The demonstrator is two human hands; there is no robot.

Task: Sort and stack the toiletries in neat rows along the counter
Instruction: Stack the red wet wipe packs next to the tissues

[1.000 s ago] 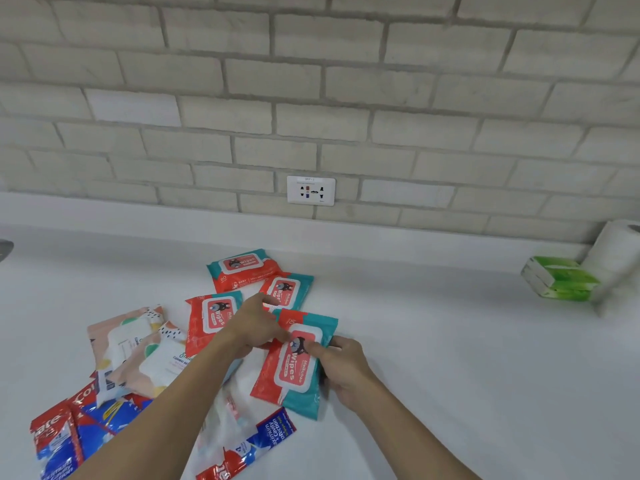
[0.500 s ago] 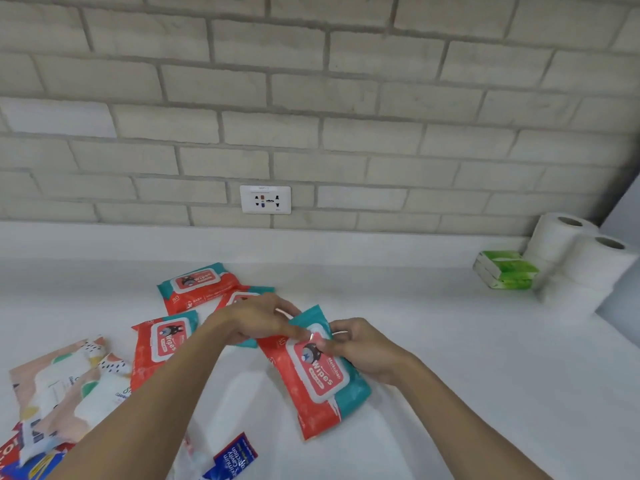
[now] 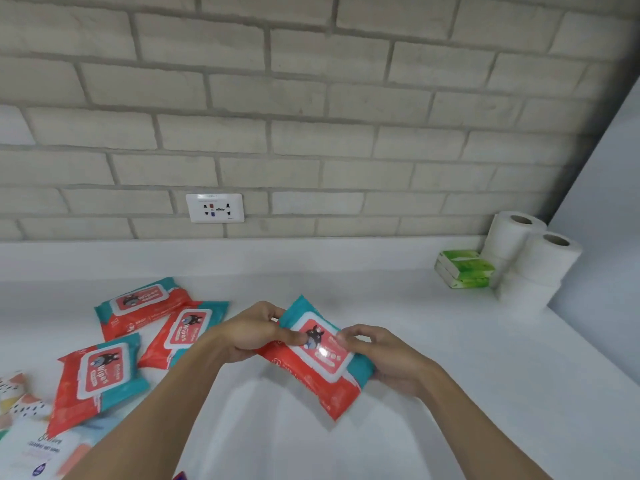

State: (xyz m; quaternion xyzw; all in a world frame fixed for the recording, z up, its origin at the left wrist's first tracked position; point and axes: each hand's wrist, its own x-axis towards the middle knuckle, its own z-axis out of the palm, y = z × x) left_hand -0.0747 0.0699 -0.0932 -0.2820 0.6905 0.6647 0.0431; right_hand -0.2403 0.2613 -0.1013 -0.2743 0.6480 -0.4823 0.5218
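Both hands hold one wipes pack (image 3: 320,355) just above the counter (image 3: 450,358) — left hand (image 3: 254,336) and right hand (image 3: 384,358) closed on its ends. Best to lay it flat, straight, beside the green packs (image 3: 464,270) — not crooked.

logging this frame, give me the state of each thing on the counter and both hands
held wipes pack: lifted off the counter, tilted, lid shut, gripped at both ends
left hand: grip closed on the pack's far end
right hand: grip closed on the pack's near end
three other wipes packs: flat, loosely scattered
green packets: stacked
toilet paper rolls: upright, stacked in the corner
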